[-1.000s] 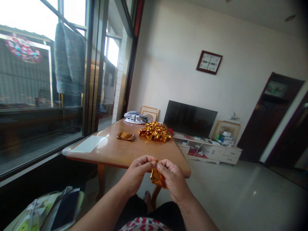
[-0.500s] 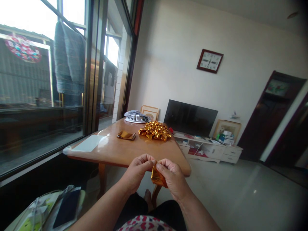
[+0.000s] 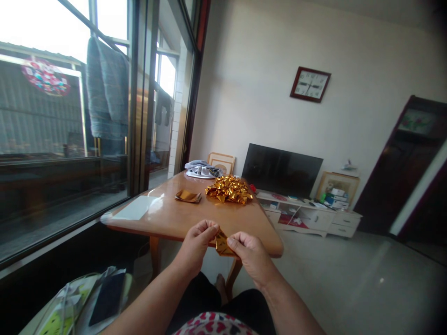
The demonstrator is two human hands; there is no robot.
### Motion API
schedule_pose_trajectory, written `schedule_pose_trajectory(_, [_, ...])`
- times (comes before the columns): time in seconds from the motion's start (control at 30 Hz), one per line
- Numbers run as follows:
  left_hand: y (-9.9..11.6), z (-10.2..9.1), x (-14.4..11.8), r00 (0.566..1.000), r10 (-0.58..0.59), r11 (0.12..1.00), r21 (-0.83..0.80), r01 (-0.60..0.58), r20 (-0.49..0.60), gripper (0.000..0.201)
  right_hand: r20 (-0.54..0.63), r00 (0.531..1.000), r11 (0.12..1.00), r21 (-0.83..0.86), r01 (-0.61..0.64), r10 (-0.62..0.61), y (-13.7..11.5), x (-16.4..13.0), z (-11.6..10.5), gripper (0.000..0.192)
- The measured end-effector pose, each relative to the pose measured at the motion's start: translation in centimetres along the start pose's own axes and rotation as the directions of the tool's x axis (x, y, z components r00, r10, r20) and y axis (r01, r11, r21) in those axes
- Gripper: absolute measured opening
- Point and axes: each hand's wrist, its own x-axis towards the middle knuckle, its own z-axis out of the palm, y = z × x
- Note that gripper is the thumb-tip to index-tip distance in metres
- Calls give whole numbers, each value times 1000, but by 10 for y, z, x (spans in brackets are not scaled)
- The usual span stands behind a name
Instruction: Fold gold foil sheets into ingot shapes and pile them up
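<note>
A small folded piece of gold foil paper (image 3: 222,246) is stretched between my hands, just in front of the table's near edge. My left hand (image 3: 198,242) pinches its upper left corner between thumb and fingers. On the other side, my right hand (image 3: 249,251) grips the foil's right edge, thumb on top. Farther back on the table lies a heap of folded gold foil pieces (image 3: 228,190), shiny and crumpled. Left of that heap sits a flat stack of gold foil sheets (image 3: 188,196).
The wooden table (image 3: 209,218) also bears a pale sheet (image 3: 136,208) at its left and folded cloth (image 3: 201,169) at the back. A dark phone-like slab (image 3: 107,298) lies low at left. Beyond stand a television (image 3: 282,168) and a white cabinet (image 3: 340,223).
My hands have drawn slightly apart, and the foil now shows flatter and wider between them. The whole view has shifted a little, so the room appears farther right.
</note>
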Motion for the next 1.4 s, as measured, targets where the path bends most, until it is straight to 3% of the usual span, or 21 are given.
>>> schedule_pose_trajectory(0.2, [2,-23,8,991,-100,994,58,95,90,26,33,999,999,-41,-25,26,5,7,9,34])
schedule_pose_trajectory(0.37, [6,-40,12,984,-111,992,68,103,138,27,47,998,998,-47,-48,51,-2,15,17,35])
schedule_pose_trajectory(0.5, [14,-50,11,995,-70,994,93,64,67,29,82,994,994,-90,-62,70,-5,22,19,36])
schedule_pose_trajectory(0.83, [20,-75,-2,995,-50,988,142,61,-82,29,336,940,996,-81,-36,61,-5,27,27,24])
schedule_pose_trajectory(1.07, [25,-81,-11,992,-39,987,147,57,-123,30,349,935,984,-177,8,55,-6,30,28,28])
schedule_pose_trajectory(1.4, [28,-87,-19,985,-14,990,136,38,-174,31,389,919,996,-82,-29,59,-2,32,28,35])
